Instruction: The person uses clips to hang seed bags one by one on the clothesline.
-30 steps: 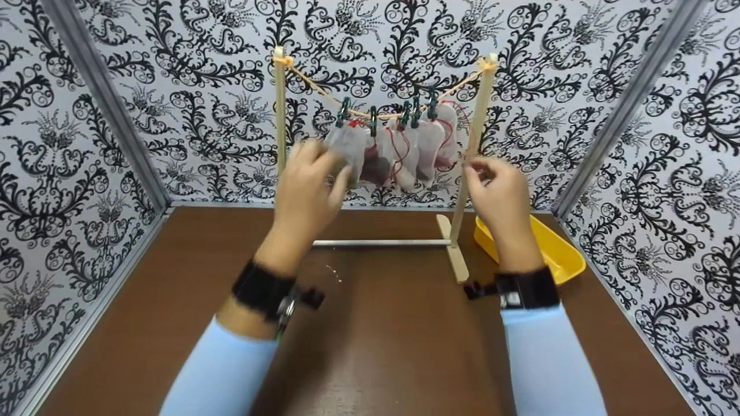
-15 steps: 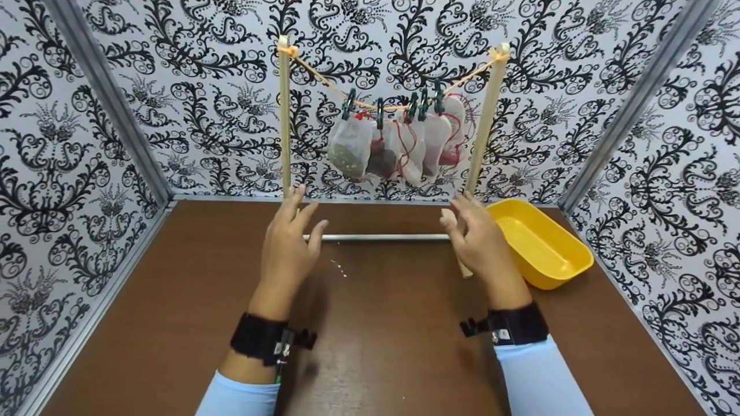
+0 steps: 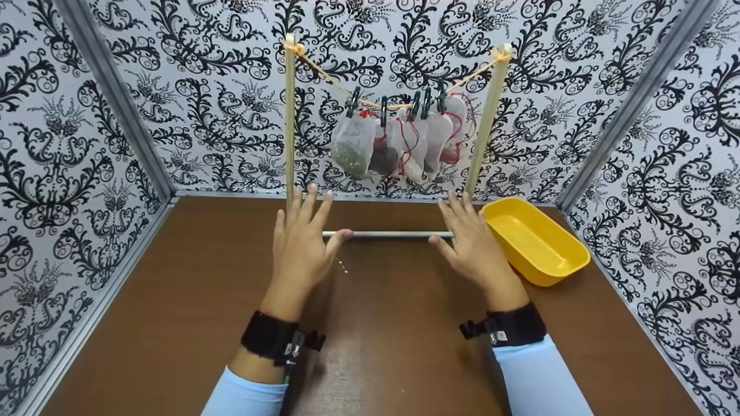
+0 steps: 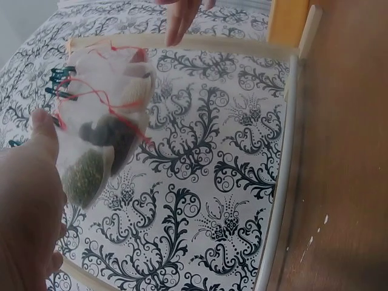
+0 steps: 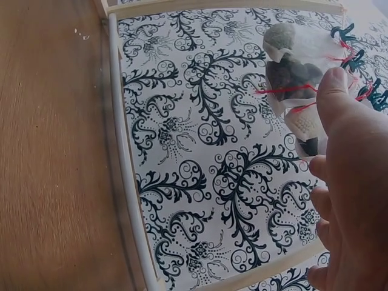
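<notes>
My left hand (image 3: 302, 245) is spread near the foot of the rack's left post (image 3: 290, 127), holding nothing. Likewise my right hand (image 3: 473, 245) has its fingers apart by the right post (image 3: 488, 115). Between the posts sags an orange cord (image 3: 324, 74). Several dark green clips (image 3: 384, 111) pin a row of white drawstring pouches to it. The leftmost pouch (image 3: 351, 147) has greenish contents. Another pouch (image 4: 115, 139) shows dark contents through its thin cloth, and red strings (image 5: 291, 89) dangle from the row. Low down, a pale crossbar (image 3: 387, 234) joins the rack's two sides.
A yellow plastic basket (image 3: 514, 231) stands beside the rack's right foot. Small white specks (image 3: 343, 266) lie on the brown table (image 3: 387, 346). Patterned walls (image 3: 225, 75) with grey metal corner posts (image 3: 115, 104) close in the back and sides.
Both hands have come down and back from beside the hanging pouches toward the crossbar. Their fingers, bent a second ago, are now spread out. The pouches still hang on the cord.
</notes>
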Action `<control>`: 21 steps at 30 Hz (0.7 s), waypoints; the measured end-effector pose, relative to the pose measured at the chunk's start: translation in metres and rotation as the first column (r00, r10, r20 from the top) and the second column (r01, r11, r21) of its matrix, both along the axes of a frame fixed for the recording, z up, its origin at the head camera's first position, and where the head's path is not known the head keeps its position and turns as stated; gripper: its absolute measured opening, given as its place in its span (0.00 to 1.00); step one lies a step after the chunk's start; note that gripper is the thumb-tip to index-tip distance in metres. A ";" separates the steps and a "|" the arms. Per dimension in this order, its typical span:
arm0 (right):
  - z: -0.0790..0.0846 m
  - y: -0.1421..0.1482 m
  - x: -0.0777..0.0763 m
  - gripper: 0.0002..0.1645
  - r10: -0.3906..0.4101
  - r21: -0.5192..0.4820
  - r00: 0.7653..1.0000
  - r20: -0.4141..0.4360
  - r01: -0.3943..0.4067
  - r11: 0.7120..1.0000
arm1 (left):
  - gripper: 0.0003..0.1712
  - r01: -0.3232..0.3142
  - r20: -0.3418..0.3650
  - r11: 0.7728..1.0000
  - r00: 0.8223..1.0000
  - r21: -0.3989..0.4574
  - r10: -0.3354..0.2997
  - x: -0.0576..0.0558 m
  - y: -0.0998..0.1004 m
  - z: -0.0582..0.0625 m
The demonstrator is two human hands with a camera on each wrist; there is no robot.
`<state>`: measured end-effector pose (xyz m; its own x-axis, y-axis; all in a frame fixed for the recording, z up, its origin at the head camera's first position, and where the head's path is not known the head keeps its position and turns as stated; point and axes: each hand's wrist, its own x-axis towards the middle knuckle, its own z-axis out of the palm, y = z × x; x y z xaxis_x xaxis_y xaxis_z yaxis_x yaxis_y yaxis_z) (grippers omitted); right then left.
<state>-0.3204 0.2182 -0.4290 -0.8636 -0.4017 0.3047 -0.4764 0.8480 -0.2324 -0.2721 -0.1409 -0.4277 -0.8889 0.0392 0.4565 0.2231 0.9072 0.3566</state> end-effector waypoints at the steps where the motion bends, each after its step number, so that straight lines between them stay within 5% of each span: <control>1: -0.001 0.000 0.000 0.54 0.004 0.000 1.000 0.004 -0.004 1.000 | 0.55 0.004 0.007 1.000 1.000 -0.007 -0.004 0.000 0.000 -0.002; 21: -0.011 -0.011 0.002 0.53 0.003 -0.013 0.998 0.069 -0.002 1.000 | 0.50 0.039 0.072 0.999 0.997 -0.019 -0.038 0.003 0.000 -0.020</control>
<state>-0.3180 0.2071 -0.4396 -0.8816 -0.4004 0.2497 -0.4612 0.8433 -0.2759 -0.2696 -0.1406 -0.4476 -0.9170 0.0826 0.3901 0.2323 0.9058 0.3544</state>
